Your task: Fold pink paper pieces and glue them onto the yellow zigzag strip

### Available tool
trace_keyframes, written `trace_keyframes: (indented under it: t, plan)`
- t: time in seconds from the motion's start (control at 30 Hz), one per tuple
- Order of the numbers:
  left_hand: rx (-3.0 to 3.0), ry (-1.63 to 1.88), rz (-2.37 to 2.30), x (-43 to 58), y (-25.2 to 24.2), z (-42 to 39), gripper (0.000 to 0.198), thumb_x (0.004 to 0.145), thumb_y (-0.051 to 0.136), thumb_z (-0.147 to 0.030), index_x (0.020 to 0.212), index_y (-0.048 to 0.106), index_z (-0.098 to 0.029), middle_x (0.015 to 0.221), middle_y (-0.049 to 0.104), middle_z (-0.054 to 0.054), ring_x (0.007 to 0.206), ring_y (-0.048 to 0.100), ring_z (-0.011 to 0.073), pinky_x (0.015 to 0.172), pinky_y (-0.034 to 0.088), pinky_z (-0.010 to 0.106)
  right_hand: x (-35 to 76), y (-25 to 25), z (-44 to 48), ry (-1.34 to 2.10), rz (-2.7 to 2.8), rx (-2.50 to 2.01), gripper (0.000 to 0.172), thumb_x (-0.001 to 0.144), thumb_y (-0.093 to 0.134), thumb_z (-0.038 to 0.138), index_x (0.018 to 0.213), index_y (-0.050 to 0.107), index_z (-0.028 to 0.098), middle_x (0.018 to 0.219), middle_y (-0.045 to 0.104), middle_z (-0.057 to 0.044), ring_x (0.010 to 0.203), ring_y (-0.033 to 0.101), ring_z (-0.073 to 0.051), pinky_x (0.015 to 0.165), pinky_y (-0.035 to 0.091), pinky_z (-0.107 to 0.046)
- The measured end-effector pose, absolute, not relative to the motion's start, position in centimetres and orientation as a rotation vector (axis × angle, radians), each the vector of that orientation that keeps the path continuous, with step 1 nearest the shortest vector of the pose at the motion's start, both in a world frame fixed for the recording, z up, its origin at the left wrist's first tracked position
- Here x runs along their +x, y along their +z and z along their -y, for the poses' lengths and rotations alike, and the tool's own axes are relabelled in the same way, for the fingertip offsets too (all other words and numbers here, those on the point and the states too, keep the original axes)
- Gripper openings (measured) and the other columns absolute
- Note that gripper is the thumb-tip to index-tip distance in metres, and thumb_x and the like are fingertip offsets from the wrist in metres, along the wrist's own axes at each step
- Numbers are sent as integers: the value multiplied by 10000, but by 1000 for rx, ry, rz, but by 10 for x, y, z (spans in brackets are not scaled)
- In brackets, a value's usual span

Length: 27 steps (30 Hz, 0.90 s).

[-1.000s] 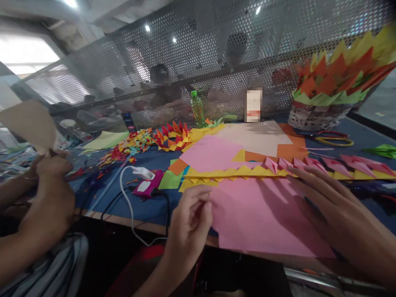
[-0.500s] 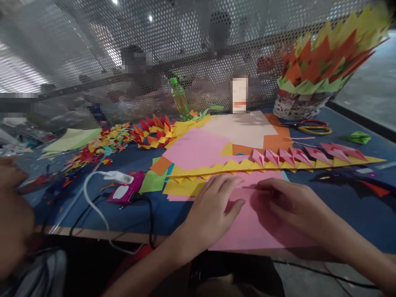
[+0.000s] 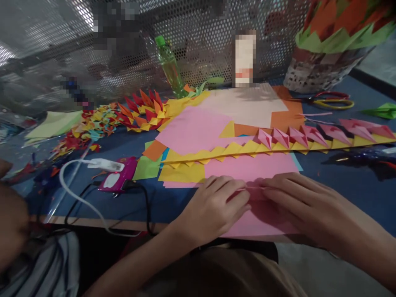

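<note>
My left hand is closed in a pinch at the left end of a small folded piece of pink paper. At its other end my right hand pinches the same piece between thumb and fingers. Much of the piece is hidden by the fingers. Below both hands lies a larger pink paper sheet reaching the table's near edge. Just beyond it runs a long zigzag-folded yellow paper strip, with several pointed pink folded petals standing along its right part.
A magenta hub with cables lies left. Scissors, a glue gun and a paper-trimmed basket are to the right. A green bottle stands behind red-yellow folded paper. Another person's arm is at far left.
My hands have come closer together and nearer to me, and both fingers now pinch the small pink paper. My left hand was open over the sheet before. The view has tilted down.
</note>
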<state>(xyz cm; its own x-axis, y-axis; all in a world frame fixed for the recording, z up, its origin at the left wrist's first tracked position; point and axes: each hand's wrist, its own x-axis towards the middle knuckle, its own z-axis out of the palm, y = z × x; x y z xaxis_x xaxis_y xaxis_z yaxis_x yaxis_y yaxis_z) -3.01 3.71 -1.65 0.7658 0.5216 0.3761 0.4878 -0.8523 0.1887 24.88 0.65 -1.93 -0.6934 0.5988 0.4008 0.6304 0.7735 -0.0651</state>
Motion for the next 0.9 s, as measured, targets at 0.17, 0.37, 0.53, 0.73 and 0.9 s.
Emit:
trace_keyframes:
  t: [0.17, 0.37, 0.53, 0.73, 0.9]
  plan:
    - [2877, 675, -767, -29, -19, -38, 94, 1103, 641, -227, 1151, 696, -168, 1259, 763, 26, 1143, 670, 213, 1015, 514, 372, 255, -21, 2, -175, 2552, -891, 349, 1040, 490, 82, 1324, 688, 123, 1358, 755, -102, 1228, 694, -268, 1000, 627, -442]
    - [2897, 704, -746, -30, -20, -38, 79, 1083, 651, -149, 1149, 694, -146, 1229, 770, 29, 1108, 656, 207, 1006, 504, 366, 259, -26, 6, -131, 2534, -962, 397, 1051, 468, 77, 1377, 682, 148, 1422, 733, -87, 1253, 704, -248, 1007, 617, -421]
    - [2811, 634, -753, -34, -25, -38, 206, 1103, 596, -129, 1295, 671, -118, 1313, 749, 67, 1190, 642, 223, 1075, 522, 380, 260, -26, 6, -59, 2530, -1001, 424, 1065, 477, 103, 1445, 655, 158, 1481, 705, -75, 1283, 696, -248, 1042, 605, -416]
    - [2652, 589, -708, -39, -19, -41, 279, 1127, 499, -111, 1352, 663, -129, 1354, 732, 72, 1242, 625, 217, 1122, 541, 370, 261, -25, 9, 82, 2498, -1028, 439, 1069, 503, 120, 1485, 633, 175, 1520, 677, -78, 1324, 681, -267, 1075, 618, -453]
    - [2647, 577, -695, -41, -16, -41, 291, 1118, 480, -78, 1332, 671, -128, 1349, 744, 74, 1236, 631, 206, 1134, 556, 362, 264, -29, 13, 104, 2514, -1036, 457, 1086, 520, 130, 1533, 601, 174, 1589, 621, -68, 1409, 616, -253, 1168, 554, -423]
